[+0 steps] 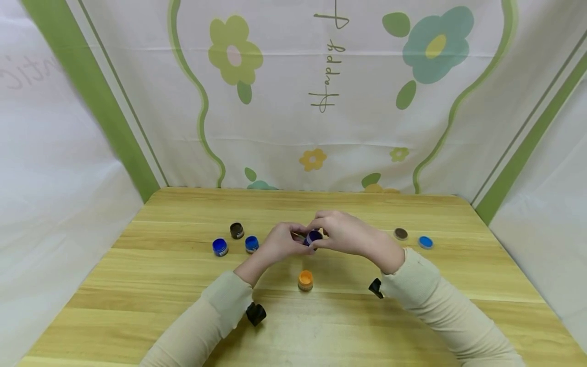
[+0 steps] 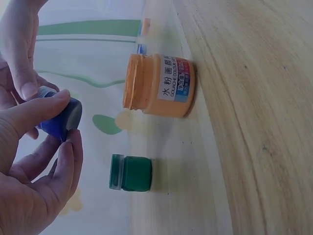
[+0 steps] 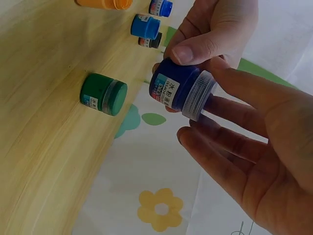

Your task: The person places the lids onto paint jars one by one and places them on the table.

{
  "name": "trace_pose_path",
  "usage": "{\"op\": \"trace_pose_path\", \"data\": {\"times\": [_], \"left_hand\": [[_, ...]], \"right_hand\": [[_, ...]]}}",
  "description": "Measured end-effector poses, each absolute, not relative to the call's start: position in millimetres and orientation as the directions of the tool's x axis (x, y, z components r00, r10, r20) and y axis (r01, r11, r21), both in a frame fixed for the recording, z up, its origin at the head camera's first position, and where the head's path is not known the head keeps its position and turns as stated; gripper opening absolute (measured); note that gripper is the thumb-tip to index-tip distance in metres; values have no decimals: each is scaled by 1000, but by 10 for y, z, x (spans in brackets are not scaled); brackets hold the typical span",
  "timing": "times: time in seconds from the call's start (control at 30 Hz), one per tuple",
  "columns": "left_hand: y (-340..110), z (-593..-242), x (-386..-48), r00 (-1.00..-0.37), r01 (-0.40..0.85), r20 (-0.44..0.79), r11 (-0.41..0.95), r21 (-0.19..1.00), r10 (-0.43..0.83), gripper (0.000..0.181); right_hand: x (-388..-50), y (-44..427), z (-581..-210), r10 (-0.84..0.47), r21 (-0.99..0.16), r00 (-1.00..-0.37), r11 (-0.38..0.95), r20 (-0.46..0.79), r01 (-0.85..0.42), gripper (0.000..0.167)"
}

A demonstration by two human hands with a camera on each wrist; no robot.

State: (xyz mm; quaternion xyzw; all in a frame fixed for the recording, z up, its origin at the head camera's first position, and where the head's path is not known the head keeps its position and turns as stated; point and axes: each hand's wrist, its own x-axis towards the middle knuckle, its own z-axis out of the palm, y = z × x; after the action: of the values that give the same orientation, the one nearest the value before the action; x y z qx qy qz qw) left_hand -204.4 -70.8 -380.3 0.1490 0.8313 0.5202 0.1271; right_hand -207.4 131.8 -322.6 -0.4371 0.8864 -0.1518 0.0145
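A dark blue paint jar is held up between both hands. The left hand pinches its body between thumb and fingers. On the ribbed clear lid, the thumb and fingers of the right hand take hold. Below the hands stands an uncapped orange jar. A green jar with its lid on shows in both wrist views; the hands hide it in the head view.
Left of the hands stand a blue jar, a lighter blue jar and a dark brown jar, all uncapped. A brown lid and a light blue lid lie at the right. A printed curtain rises behind the table.
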Motion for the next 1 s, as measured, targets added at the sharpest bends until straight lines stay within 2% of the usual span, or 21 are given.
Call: {"op": "trace_pose_path", "data": {"times": [0.23,0.5,0.6,0.77,0.87,1.0], "left_hand": [[-706,-3807,-2048,-925,132,-43,424,896,378,43],[-687,-3795,-2042,-928,121,-50,423,898,370,45],[-687,-3795,-2038,-927,118,-50,415,902,372,43],[-687,-3811,-2045,-926,118,-51,414,903,375,38],[-683,-3820,-2054,-925,130,-44,423,897,378,39],[-678,-3829,-2056,-924,139,-35,422,896,381,40]], "right_hand": [[-2080,1353,-3229,-804,-279,-580,532,130,-799,31],[-2067,1353,-3201,-753,-307,-651,600,94,-739,27],[-2065,1365,-3217,-777,-298,-616,563,126,-771,32],[-2068,1376,-3242,-844,-297,-503,439,187,-848,29],[-2064,1374,-3243,-846,-315,-501,433,179,-844,24],[-2061,1369,-3240,-823,-326,-549,484,146,-812,22]]}}
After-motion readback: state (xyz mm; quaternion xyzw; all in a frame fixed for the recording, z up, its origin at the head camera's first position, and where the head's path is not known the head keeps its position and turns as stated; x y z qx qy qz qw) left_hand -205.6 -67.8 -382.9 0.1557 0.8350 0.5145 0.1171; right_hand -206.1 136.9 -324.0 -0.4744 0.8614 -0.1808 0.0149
